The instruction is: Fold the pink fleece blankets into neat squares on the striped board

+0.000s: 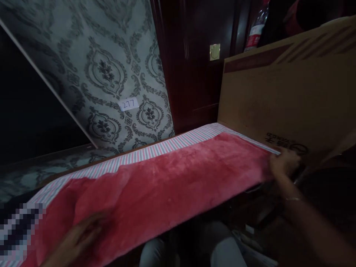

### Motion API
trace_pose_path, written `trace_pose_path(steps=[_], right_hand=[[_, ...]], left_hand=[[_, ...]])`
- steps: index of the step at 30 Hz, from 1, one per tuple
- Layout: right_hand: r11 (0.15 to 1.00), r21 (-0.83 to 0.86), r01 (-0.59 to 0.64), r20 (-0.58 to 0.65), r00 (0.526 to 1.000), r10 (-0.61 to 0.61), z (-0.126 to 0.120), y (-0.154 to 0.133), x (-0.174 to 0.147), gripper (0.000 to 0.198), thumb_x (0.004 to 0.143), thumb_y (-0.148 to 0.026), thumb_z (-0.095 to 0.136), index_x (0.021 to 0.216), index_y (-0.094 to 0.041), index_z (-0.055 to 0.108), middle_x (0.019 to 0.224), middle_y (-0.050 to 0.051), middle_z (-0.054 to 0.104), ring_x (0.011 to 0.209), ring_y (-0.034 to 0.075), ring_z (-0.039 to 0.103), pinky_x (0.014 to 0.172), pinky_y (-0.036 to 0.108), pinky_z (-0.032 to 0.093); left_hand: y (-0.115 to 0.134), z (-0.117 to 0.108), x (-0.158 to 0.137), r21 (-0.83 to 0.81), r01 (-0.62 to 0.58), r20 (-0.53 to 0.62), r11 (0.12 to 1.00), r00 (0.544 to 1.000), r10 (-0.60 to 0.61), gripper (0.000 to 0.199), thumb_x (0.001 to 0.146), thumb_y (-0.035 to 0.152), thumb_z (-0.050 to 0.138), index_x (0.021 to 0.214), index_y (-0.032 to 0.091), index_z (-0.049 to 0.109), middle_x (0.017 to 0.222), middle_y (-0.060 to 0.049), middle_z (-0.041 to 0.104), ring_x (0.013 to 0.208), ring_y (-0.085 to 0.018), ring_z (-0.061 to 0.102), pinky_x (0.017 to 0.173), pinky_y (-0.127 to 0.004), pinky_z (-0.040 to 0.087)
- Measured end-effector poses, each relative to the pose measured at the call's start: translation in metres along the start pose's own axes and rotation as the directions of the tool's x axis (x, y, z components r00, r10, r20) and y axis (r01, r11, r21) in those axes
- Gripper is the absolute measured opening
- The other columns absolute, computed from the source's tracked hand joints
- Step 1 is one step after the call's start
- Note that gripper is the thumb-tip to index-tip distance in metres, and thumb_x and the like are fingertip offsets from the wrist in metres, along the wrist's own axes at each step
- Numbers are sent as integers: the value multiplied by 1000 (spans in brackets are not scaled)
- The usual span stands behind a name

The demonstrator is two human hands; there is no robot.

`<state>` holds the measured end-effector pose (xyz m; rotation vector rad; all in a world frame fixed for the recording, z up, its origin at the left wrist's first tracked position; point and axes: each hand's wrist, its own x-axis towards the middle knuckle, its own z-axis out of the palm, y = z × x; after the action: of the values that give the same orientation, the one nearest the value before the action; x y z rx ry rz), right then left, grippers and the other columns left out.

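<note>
1. One red blanket (167,181), spread across a striped sheet (155,150).
2. Left hand (80,237): near left, fingers spread flat on the blanket.
3. Right hand (283,163): far right, pinching the blanket's corner beside a cardboard box (292,92).

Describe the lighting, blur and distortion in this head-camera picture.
Head view: dim overall, with the left side and lower right nearly black; the red blanket is the best-lit area; the left hand is smeared by blur, the right hand softer; a pixelated patch covers the lower left corner; the wallpaper wall leans, wide-angle skewed.
</note>
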<state>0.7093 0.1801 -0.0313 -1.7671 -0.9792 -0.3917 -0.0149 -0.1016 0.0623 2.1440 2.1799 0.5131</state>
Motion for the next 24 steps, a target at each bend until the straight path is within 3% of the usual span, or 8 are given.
trace_pose_path(steps=[2,4,8,12,16,20,22,24], right_hand=[[971,192,141,109,980,-164,12,-40,-13,36,74,-15,49,97,-15,76,97,19,72,96,30,66,89,47,51],[883,406,234,228,910,-346,28,-86,-33,36,75,-17,46,97,-18,74,99,13,73,94,26,66,88,42,53],[769,573,283,427,698,-575,63,-163,-75,35,76,-14,47,97,-20,75,102,8,76,98,22,68,95,39,52],[795,533,289,589,548,-594,91,-207,-89,42,82,-11,47,114,-18,74,122,10,72,116,23,63,108,39,45],[835,447,321,720,425,-548,113,-232,-86,43,88,-12,47,123,-20,70,128,9,70,117,23,63,103,34,46],[846,375,378,778,368,-509,124,-240,-89,33,93,-18,49,117,-22,71,120,9,69,107,22,64,91,28,46],[860,335,384,790,382,-479,126,-240,-92,28,95,-21,49,111,-22,71,114,9,67,99,21,64,84,27,45],[873,315,371,772,435,-464,125,-240,-95,25,97,-23,47,107,-22,70,111,8,65,95,19,62,81,27,43]], left_hand=[[31,13,43,-132,-27,61,991,998,35,46,88,54,44,117,30,71,117,-4,76,106,-26,72,94,-43,58],[65,32,93,-224,-94,71,970,991,112,45,89,48,46,115,22,72,121,-9,74,112,-27,69,101,-44,53],[126,68,191,-99,-182,75,978,979,190,40,93,30,42,119,16,68,127,-13,70,117,-23,65,106,-39,48],[155,96,255,33,-127,95,991,988,123,39,94,21,42,126,11,63,133,-16,65,124,-22,59,108,-34,43],[163,118,282,97,-55,82,994,996,47,33,96,25,43,115,17,69,123,-14,68,119,-27,59,100,-41,45],[165,129,286,143,-5,34,990,999,0,33,97,29,42,108,16,70,117,-15,67,117,-31,57,96,-44,44],[166,131,285,150,10,19,989,1000,-13,31,97,26,42,106,15,69,115,-15,68,115,-30,58,95,-43,43],[166,133,286,146,34,0,989,999,-35,30,97,23,40,105,15,68,111,-14,70,112,-29,61,94,-42,43]])
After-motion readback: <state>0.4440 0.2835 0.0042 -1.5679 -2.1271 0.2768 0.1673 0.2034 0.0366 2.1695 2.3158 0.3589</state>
